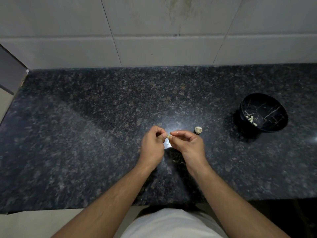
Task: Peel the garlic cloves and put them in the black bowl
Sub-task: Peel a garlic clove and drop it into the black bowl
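Nearest of all, white cloth [171,224], smooth and pale, at the bottom edge. From either side of it, two bare forearms, reaching forward and converging over the table [85,134].

Left hand [151,145] curled, fingers bent inward, thumb and fingertips pinching one end of a small pale garlic clove [168,136]. Right hand [187,143] curled likewise, forefinger and thumb pinching the other end of the same clove. Both hands nearly touching, held just above the table. Clove mostly hidden between the fingertips; impossible to tell how much skin remained on it.

Below the hands, a few tiny pale flecks [175,161], thin and papery, scattered on the stone; too small to tell more.

Table of polished dark granite, speckled grey and brown, glossy, with a bright patch of reflected light just beyond the knuckles.

Just beside the right hand, on its far right side, a garlic bulb remnant [198,130], whitish, lumpy, papery-skinned, resting on the table.

Farther right, well apart from the hands, the black bowl [274,107], round, deep, glossy, veined with thin pale marble-like lines. Inside, low on its near-left wall, several peeled cloves [250,119], small, cream, smooth.

Beyond, a wall of large off-white tiles [154,31], matte, stained with faint brownish streaks.
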